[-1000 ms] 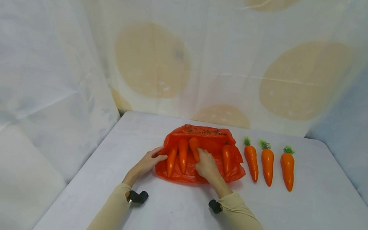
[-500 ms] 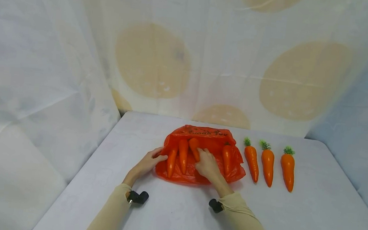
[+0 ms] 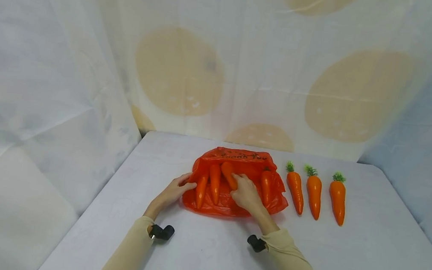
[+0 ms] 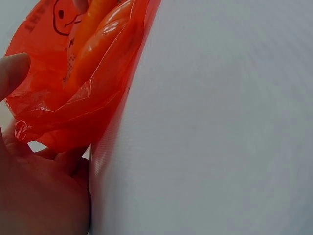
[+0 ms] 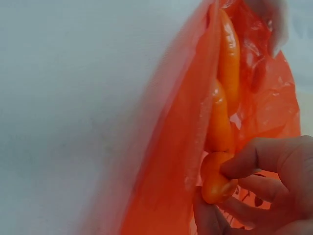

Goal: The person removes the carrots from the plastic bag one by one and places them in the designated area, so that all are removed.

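Observation:
A red plastic bag (image 3: pixel 240 206) lies on its side, its mouth facing me. My left hand (image 3: pixel 174 189) grips the bag's left edge, thumb over the rim and fingers behind the plastic (image 4: pixel 54 132). Reaching into the mouth, my right hand (image 3: pixel 245 192) pinches a glossy orange carrot (image 5: pixel 217 182) between thumb and fingers. Left of it, two more carrots lie side by side in the bag, the outer carrot (image 3: pixel 201 191) and the inner carrot (image 3: pixel 214 182). Another carrot (image 3: pixel 266 186) rests at the bag's right side.
Three carrots with green leafy tops stand in a row right of the bag: a near carrot (image 3: pixel 294 191), a middle carrot (image 3: pixel 313 195) and a far-right carrot (image 3: pixel 337 201). The white table (image 3: pixel 201 258) meets a patterned curtain (image 3: pixel 262 92) behind and pale sheets at both sides.
My right hand and forearm have shifted slightly to the right, still at the carrot. The left hand and the bag look unmoved.

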{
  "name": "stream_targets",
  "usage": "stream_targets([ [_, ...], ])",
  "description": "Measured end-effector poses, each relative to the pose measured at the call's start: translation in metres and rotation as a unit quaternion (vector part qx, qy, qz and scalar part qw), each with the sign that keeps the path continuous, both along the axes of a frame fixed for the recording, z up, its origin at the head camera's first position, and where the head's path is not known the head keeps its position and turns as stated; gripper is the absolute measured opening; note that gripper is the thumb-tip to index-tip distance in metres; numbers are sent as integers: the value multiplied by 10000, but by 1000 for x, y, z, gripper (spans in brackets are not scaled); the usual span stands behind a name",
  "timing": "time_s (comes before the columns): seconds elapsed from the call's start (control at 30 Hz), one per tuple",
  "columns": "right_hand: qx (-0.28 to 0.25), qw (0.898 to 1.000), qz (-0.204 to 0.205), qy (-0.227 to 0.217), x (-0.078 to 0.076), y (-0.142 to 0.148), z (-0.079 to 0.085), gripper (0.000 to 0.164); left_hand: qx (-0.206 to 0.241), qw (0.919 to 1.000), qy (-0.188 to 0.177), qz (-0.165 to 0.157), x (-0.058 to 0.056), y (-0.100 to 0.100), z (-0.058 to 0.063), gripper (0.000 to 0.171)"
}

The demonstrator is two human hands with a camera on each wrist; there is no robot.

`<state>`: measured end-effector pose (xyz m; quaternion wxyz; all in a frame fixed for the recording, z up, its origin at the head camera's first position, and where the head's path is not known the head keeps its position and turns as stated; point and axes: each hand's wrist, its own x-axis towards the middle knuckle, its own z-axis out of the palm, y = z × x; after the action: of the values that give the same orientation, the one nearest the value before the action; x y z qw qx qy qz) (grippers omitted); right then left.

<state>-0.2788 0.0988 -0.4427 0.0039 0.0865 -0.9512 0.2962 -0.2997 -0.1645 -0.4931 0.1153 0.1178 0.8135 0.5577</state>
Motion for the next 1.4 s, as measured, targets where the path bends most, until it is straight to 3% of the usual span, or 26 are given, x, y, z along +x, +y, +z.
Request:
stream_targets([
  [0.93,-397,9991,143,-95,22,24,15,60,2,9999,116,-104,-1,-2,-1,60],
  [1.4,-398,9983,391,-188,31,38,13,60,53,9999,54,-121,-3,-1,-2,59],
])
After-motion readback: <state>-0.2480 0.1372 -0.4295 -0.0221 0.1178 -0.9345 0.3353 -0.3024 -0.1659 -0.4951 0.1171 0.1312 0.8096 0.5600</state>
